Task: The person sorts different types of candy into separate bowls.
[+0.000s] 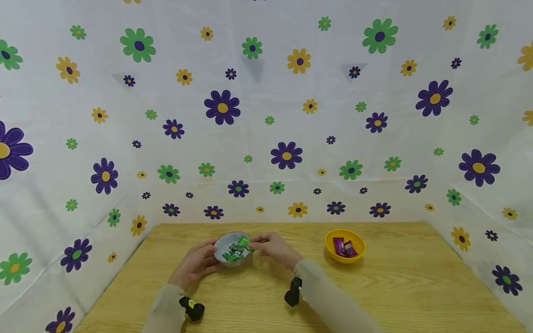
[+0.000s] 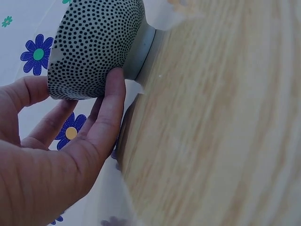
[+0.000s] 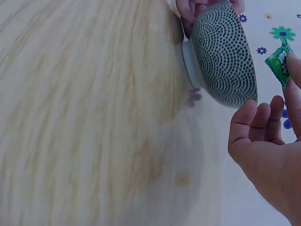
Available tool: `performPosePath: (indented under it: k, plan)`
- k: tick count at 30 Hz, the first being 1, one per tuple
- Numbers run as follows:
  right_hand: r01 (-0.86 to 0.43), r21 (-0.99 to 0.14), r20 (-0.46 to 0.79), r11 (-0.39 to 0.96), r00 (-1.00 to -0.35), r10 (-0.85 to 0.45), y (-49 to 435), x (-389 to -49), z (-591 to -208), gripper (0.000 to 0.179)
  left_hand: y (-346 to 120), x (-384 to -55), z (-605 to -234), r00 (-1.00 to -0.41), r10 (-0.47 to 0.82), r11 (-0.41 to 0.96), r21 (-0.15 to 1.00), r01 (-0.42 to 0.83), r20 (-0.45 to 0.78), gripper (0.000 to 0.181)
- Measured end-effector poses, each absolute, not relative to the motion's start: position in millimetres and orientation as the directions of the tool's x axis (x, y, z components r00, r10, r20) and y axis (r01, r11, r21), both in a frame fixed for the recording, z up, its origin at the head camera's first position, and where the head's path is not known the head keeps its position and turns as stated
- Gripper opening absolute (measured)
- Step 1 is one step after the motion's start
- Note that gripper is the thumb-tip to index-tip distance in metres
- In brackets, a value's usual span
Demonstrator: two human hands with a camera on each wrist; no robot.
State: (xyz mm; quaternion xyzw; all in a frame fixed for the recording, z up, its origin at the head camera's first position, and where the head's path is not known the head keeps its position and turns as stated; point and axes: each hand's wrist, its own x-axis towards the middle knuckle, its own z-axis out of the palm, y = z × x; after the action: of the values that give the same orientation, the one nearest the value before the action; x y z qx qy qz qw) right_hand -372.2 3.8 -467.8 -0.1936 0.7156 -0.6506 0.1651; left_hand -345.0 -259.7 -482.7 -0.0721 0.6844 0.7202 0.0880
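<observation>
A bowl (image 1: 225,240) with a pale inside and a dark-dotted outside stands on the table, with several green-wrapped candies (image 1: 233,253) in it. My left hand (image 1: 199,261) holds it from the left; in the left wrist view the fingers curve round the dotted wall (image 2: 89,47), one fingertip low near the foot. At the bowl's right rim, my right hand (image 1: 272,247) pinches a green candy wrapper (image 3: 278,65) between thumb and forefinger. Its other fingers are bent beside the bowl's outer wall (image 3: 223,56).
To the right on the wooden table (image 1: 399,277) stands a yellow bowl (image 1: 344,260) with purple-wrapped candies (image 1: 339,246) inside. A white flowered cloth (image 1: 266,199) hangs behind the table and along both sides. Each wrist wears a black camera (image 1: 293,291).
</observation>
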Motion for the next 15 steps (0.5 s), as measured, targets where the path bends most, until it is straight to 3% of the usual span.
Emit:
performPosePath:
  k: [15]
  plan:
    - [-0.036,-0.998,0.018,0.045,-0.93,-0.367,-16,-367,-460,0.026,-256,-346,-480,-0.973,0.062,-0.027,0.974,-0.225,-0.223,0.051]
